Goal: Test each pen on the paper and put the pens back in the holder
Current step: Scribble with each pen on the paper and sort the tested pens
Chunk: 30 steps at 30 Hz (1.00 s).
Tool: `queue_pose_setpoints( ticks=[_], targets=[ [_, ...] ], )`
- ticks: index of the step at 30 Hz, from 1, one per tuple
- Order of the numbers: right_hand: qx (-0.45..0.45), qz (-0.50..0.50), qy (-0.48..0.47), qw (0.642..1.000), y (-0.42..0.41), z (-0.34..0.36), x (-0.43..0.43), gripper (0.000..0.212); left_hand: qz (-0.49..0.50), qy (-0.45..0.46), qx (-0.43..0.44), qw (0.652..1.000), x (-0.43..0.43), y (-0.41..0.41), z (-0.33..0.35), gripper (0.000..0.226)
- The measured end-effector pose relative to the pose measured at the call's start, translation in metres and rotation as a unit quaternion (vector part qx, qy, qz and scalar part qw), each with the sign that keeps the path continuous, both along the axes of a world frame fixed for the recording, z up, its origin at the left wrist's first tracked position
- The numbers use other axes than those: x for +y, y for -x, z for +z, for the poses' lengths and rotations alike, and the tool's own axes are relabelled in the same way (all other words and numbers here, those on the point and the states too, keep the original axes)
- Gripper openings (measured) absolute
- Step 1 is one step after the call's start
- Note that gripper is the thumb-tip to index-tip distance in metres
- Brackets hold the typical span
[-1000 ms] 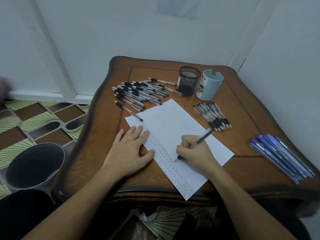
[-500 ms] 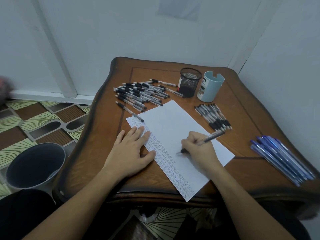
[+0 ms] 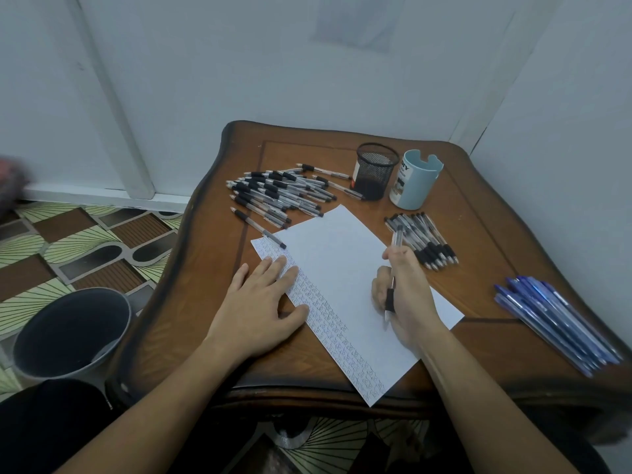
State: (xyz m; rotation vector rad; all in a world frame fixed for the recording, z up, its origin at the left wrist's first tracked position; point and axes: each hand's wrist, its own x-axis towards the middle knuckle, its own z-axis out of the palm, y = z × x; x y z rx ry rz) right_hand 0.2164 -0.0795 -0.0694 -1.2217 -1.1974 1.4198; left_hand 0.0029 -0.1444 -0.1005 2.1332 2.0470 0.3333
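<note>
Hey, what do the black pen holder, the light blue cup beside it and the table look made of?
The black pen holder: likely metal wire mesh, matte; its grid wall is see-through. The light blue cup: probably plastic, smooth, with a notched rim and printed label. The table: wood or veneer, glossy varnish, with visible grain and a dark border line.

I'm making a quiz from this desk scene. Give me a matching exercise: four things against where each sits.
Things: 1 mesh holder; 2 blue pens; 3 bucket; 4 paper.
Places: A on the floor; B under the left hand; C beside the light blue cup; D near the table's right edge.
Pairs: 1-C; 2-D; 3-A; 4-B.
</note>
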Motion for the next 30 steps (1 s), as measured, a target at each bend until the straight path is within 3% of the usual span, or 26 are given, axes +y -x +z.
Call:
queue_pose_setpoints(
  ticks=[6, 7, 9, 11, 12, 15, 19, 22, 26, 27, 30],
  targets=[
    [-0.011, 0.037, 0.127, 0.991, -0.014, 0.02, 0.029, 0.023, 0.003, -0.004, -0.005, 1.0, -0.001, -0.001, 0.0, 0.083],
    [-0.057, 0.037, 0.114, 0.991, -0.018, 0.023, 0.039, 0.023, 0.003, -0.004, -0.006, 1.0, -0.001, -0.001, 0.0, 0.083],
    [-0.235, 0.038, 0.028, 0.971, -0.027, 0.031, 0.059, 0.019, 0.003, -0.005, -0.008, 1.0, -0.001, 0.0, 0.0, 0.083],
    [-0.401, 0.005, -0.059, 0.914, -0.037, 0.039, 0.078, 0.032, 0.002, -0.005, -0.008, 1.0, -0.001, 0.0, 0.001, 0.083],
    [-0.442, -0.02, -0.084, 0.893, -0.042, 0.043, 0.086, 0.041, 0.001, -0.005, -0.01, 1.0, -0.001, 0.0, 0.001, 0.084],
    [-0.468, -0.076, -0.107, 0.874, -0.055, 0.048, 0.103, 0.032, 0.001, -0.007, -0.011, 1.0, -0.001, 0.0, 0.001, 0.085],
    [-0.546, -0.046, -0.074, 0.833, -0.059, 0.038, 0.116, 0.01, 0.001, -0.009, -0.01, 1.0, -0.001, 0.001, 0.001, 0.084],
    [-0.565, -0.052, -0.086, 0.819, -0.057, 0.035, 0.117, 0.016, 0.001, -0.01, -0.01, 1.0, 0.0, 0.001, 0.002, 0.085],
    [-0.617, -0.074, -0.162, 0.767, -0.032, 0.037, 0.112, 0.022, 0.005, -0.013, -0.023, 1.0, 0.0, 0.001, 0.002, 0.087],
    [-0.6, -0.047, -0.188, 0.776, -0.019, 0.035, 0.11, 0.02, 0.006, -0.015, -0.028, 0.999, 0.0, 0.002, 0.002, 0.088],
    [-0.473, 0.092, -0.192, 0.855, 0.031, 0.026, 0.1, 0.013, 0.011, -0.021, -0.042, 0.999, 0.0, 0.002, 0.003, 0.092]
  ],
)
